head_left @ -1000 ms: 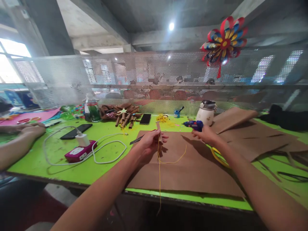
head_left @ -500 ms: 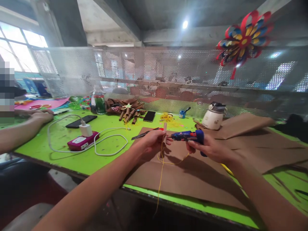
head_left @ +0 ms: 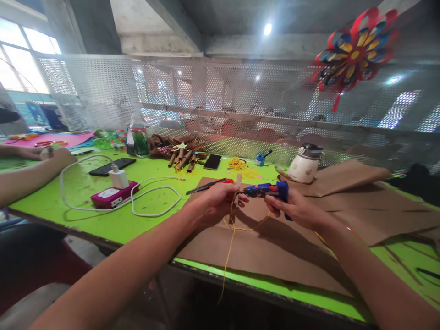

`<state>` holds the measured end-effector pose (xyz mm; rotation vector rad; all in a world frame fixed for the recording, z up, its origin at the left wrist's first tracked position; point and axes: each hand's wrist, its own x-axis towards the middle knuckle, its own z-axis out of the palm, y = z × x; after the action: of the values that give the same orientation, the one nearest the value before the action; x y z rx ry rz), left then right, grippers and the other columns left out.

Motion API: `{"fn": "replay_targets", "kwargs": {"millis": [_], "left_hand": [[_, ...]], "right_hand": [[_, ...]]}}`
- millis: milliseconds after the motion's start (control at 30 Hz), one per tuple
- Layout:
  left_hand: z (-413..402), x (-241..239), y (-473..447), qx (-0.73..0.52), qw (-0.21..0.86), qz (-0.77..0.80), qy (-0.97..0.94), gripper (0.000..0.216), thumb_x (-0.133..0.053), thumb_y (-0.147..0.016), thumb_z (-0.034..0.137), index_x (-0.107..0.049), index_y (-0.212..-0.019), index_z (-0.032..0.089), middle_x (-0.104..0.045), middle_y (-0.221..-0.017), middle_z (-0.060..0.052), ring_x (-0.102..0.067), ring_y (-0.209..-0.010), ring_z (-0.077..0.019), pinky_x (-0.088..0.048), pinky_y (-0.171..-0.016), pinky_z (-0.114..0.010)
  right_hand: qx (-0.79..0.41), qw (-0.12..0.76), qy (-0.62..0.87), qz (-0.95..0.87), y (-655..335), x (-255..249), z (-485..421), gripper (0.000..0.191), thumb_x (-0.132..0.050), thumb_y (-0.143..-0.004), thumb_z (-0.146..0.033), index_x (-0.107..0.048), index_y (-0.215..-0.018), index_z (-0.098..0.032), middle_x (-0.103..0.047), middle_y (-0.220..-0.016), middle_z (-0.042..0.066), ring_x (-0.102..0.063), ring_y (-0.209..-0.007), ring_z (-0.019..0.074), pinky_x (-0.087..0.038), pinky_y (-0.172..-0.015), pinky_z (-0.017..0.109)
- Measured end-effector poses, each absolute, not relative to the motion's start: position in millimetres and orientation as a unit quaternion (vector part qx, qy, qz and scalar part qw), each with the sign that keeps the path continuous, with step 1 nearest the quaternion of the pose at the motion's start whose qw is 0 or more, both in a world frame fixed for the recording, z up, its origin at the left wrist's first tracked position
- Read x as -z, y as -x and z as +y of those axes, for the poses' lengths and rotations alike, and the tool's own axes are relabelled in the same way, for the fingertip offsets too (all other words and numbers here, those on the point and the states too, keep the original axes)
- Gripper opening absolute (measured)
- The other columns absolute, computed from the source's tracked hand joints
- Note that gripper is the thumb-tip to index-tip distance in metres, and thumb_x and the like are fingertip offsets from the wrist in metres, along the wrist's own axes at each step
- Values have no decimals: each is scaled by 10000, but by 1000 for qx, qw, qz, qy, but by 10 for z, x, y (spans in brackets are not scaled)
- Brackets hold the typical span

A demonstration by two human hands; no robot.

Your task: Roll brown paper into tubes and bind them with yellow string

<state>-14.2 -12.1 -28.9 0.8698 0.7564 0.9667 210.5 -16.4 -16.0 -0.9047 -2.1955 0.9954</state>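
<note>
The lime-green bench (head_left: pixel 161 199) carries a broad brown paper sheet (head_left: pixel 261 259) below the left fingers (head_left: pixel 229 189) and the right fingers (head_left: pixel 275 203). The right fingers are wrapped around a blue glue gun (head_left: pixel 259 190); the left fingers pinch a slim brown paper piece (head_left: pixel 239 179), with thin yellow string (head_left: pixel 227 261) hanging beneath.

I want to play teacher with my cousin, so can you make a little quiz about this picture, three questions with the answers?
1. True or false: the right hand holds the blue glue gun.
2. Fill the gap: the thin string hanging below the left hand is ____ in colour.
3. Which thing sits on the purple power block?
A) the jug
B) the white charger
C) the flower decoration

Key: 1. True. 2. Yellow. 3. B.
</note>
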Motion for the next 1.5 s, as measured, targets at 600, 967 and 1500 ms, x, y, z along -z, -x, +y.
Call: {"fn": "replay_targets", "kwargs": {"millis": [600, 967, 1500], "left_hand": [[-105, 305, 160, -432, 749, 344, -365, 48, -531, -805, 123, -576, -789, 119, -647, -606, -51, -584, -492, -132, -485, -537, -245], [-94, 308, 165, -420, 749, 342, -382, 59, -516, -813, 125, -573, -802, 113, -651, -634, -63, -585, -505, -135, -501, -565, -262], [-118, 244, 152, -401, 745, 341, -410, 119, -466, -830, 125, -570, -872, 83, -642, -671, -105, -603, -548, -142, -483, -556, -237]], "right_hand": [[-361, 252, 353, -826, -2127, 129, -213, 400, -480, -832, -563, -465, -721, -179, -417, -568, -35, -347, -494, 83, -275, -443, 221], [-361, 235, 360, -828, -2151, 104, -209, 433, -454, -841, -577, -442, -664, -182, -413, -519, -37, -341, -464, 80, -260, -435, 231], [-350, 255, 364, -825, -2161, 153, -125, 481, -434, -843, -593, -450, -615, -169, -433, -522, -25, -375, -476, 82, -284, -453, 232]]}}
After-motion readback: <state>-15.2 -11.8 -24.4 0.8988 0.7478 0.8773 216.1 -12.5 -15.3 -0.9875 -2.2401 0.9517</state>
